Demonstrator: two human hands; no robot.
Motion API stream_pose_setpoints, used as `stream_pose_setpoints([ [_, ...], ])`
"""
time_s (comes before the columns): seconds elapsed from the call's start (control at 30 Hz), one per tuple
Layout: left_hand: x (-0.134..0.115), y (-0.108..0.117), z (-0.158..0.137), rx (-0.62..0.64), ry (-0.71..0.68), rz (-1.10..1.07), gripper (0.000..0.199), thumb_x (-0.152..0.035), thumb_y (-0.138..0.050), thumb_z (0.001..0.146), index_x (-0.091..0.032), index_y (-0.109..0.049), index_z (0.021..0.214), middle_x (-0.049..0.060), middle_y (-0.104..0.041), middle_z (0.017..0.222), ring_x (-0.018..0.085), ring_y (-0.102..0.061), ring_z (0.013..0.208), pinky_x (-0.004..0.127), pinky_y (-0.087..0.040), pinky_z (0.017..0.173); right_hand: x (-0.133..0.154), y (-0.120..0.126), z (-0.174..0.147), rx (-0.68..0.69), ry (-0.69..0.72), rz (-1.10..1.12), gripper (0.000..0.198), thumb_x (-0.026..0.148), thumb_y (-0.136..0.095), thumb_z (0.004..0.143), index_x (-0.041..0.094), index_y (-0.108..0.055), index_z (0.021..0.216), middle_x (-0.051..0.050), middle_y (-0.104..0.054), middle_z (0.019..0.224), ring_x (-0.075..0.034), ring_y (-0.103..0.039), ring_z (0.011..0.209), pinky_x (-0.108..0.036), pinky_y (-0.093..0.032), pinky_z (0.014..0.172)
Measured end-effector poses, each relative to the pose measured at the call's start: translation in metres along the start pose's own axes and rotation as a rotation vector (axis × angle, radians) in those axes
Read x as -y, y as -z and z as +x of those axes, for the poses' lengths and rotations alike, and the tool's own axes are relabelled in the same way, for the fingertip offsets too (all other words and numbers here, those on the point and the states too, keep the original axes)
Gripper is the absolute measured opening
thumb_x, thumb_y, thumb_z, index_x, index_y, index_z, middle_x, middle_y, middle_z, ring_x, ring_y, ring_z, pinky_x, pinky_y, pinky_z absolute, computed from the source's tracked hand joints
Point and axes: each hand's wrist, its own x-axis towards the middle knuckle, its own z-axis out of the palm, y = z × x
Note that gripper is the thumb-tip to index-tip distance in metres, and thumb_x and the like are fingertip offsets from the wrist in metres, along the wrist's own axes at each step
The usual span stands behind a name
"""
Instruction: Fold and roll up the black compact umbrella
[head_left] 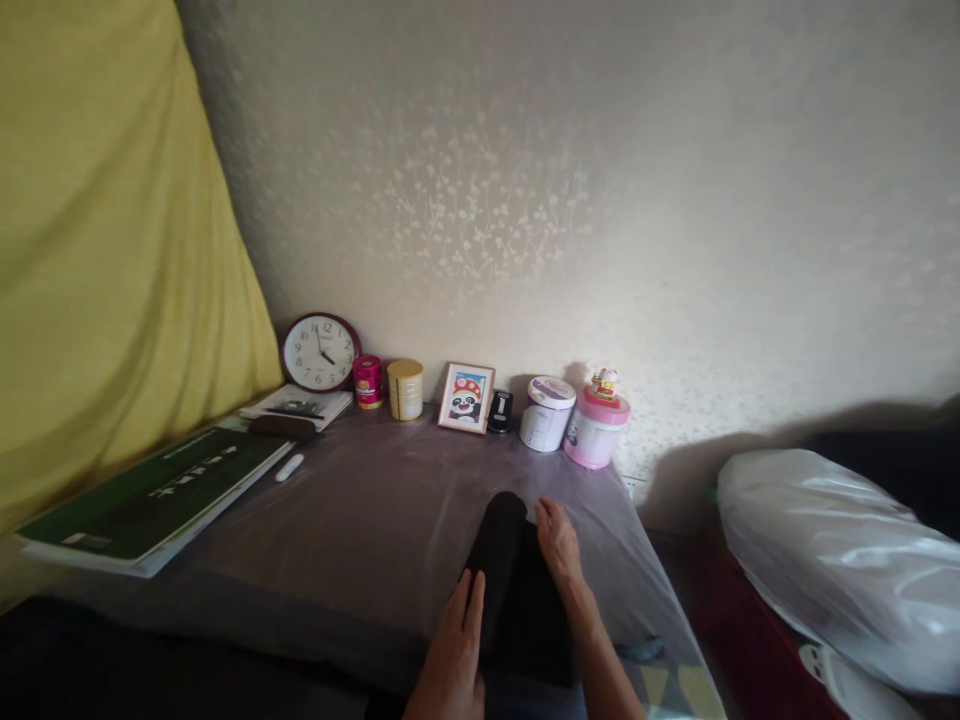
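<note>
A piece of black cloth (499,560), folded into a long shape with a thick rounded left side, lies at the front of the table. It looks like a garment, but its kind does not show clearly. Against its left side rests my left hand (459,640), fingers stretched out and pointing away from me. My right hand (557,540) is at the far right corner of the cloth, its fingers bent and pinched at the edge. The near end of the cloth is dark and hard to make out.
Along the wall stand a clock (321,352), a pink tin (368,382), a yellow tin (406,390), a framed panda picture (466,398), a black object (500,411) and two tubs (548,415). A green book (157,490) lies left; a white plastic bag (840,560) sits right.
</note>
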Motion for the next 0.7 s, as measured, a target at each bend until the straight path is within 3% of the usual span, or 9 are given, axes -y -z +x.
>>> stream_pose_setpoints([
  [0.13,0.003,-0.006,-0.003,-0.067,-0.035,-0.031,0.097,0.009,-0.038,0.056,-0.016,-0.004,0.143,0.011,-0.009,0.152,0.022,-0.013,0.139,0.039,-0.025,0.112,-0.031,0.026,-0.028,-0.042,-0.175,-0.036,0.038,0.038,-0.035,0.086,0.016,-0.062,0.101,-0.012,-0.068,0.099,-0.023,-0.063,0.093,-0.031,-0.044,0.082],
  [0.27,0.002,-0.008,-0.005,-0.103,-0.048,-0.016,0.095,0.01,-0.037,0.057,-0.016,-0.003,0.142,0.012,-0.01,0.152,0.021,-0.015,0.139,0.039,-0.025,0.112,-0.038,0.033,-0.051,0.035,-0.247,0.041,0.035,0.043,-0.039,0.083,0.02,-0.065,0.091,-0.008,-0.071,0.088,-0.023,-0.065,0.086,-0.029,-0.045,0.073],
  [0.47,0.002,-0.008,-0.005,-0.101,-0.038,-0.039,0.094,0.009,-0.038,0.058,-0.016,-0.003,0.143,0.013,-0.01,0.152,0.022,-0.014,0.139,0.039,-0.026,0.111,-0.022,0.024,-0.064,0.035,-0.187,0.067,0.032,0.044,-0.046,0.081,0.02,-0.065,0.091,-0.008,-0.071,0.085,-0.024,-0.066,0.082,-0.029,-0.046,0.068],
  [0.7,0.003,-0.012,-0.004,-0.092,-0.011,-0.053,0.098,0.007,-0.041,0.058,-0.02,0.001,0.143,0.012,-0.01,0.152,0.023,-0.013,0.139,0.041,-0.025,0.111,0.012,0.02,-0.054,0.056,-0.069,0.197,0.036,0.044,-0.041,0.084,0.019,-0.064,0.094,-0.008,-0.071,0.082,-0.023,-0.066,0.081,-0.03,-0.048,0.068],
])
